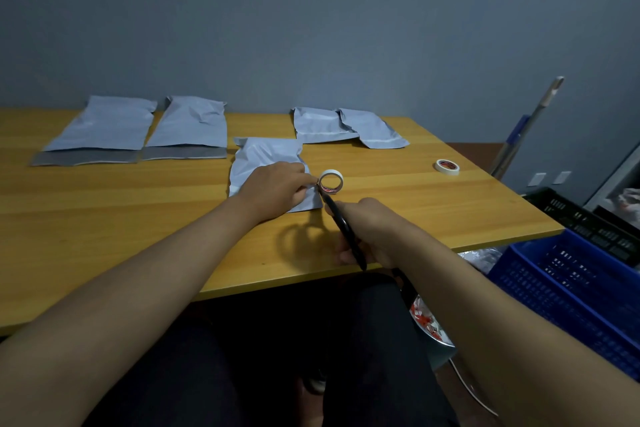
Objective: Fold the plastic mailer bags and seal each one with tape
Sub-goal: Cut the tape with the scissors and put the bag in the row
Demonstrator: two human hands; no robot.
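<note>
Head view; we log the items relative to the tape roll (330,181) standing on edge on the tabletop (104,218). Folded mailer bag (266,163): just left of the roll, under our left hand (277,189), whose grip pinches at the roll's rim. Scissors (341,225): just before the roll, blades at the tape, clamped in our right hand (367,229). Two folded bags (346,126): beyond the roll, apparently finished. Two unfolded bags (138,130): far left, flaps open, still to do. Spare tape roll (447,166): well right. We judge the task roughly half complete.
</note>
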